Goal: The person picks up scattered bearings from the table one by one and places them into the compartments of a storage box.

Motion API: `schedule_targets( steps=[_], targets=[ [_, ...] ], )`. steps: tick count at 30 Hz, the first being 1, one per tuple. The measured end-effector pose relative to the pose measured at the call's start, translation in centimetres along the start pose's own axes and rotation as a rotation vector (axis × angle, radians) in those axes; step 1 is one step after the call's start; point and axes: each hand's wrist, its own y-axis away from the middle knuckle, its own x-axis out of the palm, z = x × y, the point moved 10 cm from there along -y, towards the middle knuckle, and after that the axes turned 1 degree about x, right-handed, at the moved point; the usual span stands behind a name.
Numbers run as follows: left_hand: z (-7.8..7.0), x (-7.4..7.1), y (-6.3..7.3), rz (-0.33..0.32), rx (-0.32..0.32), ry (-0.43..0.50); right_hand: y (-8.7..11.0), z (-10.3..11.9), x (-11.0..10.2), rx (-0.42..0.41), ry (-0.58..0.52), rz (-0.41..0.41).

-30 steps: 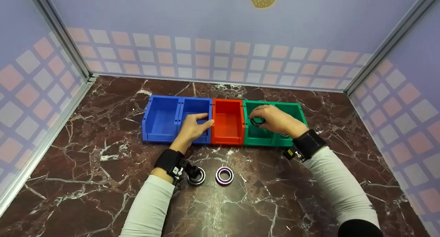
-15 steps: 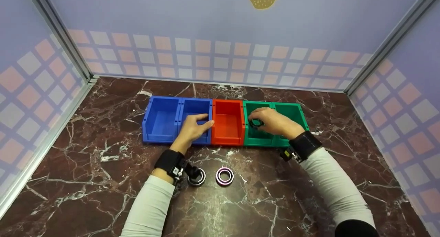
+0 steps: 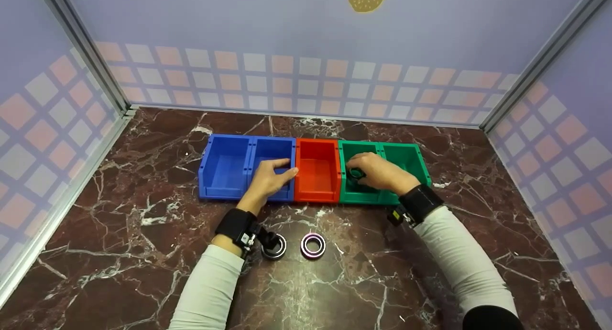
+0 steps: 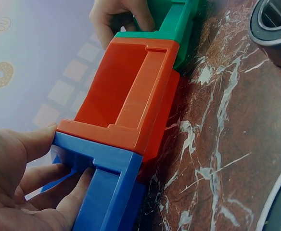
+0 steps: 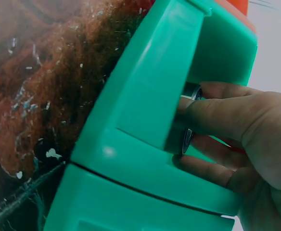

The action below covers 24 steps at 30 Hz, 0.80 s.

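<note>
In my right hand (image 3: 380,171) I hold a ring-shaped bearing (image 5: 187,139), dark with a shiny metal edge, down inside the inner green bin (image 3: 361,196). Thumb and fingers pinch it, and the bin's front lip hides part of it in the right wrist view. My left hand (image 3: 268,178) grips the right side wall of the inner blue bin (image 4: 109,180). Its thumb lies at the rim beside the red bin (image 3: 316,177), while the other fingers reach inside the blue one. Two more bearings lie on the table: one with a purplish rim (image 3: 313,246), the other (image 3: 281,247) partly behind the left wrist camera.
The outer blue bin (image 3: 224,170) and the outer green bin (image 3: 404,154) end the joined row. Under everything is a dark red marbled table (image 3: 334,291). Patterned panels (image 3: 306,43) enclose the back and both sides.
My right hand has moved lower into the inner green bin with the bearing, its forearm shifting slightly left. The left hand stays in place.
</note>
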Motion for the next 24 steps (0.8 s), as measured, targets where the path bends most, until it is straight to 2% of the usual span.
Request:
schedule_targets(
  steps=[13,24],
  targets=[
    [0.2,0.0,0.0,0.003,-0.025,0.012,-0.2,0.1,0.6,-0.025,0.045,-0.006],
    [0.0,0.0,0.1,-0.002,-0.016,0.010,-0.5,-0.2,1.2,0.006,0.078,0.010]
  ],
)
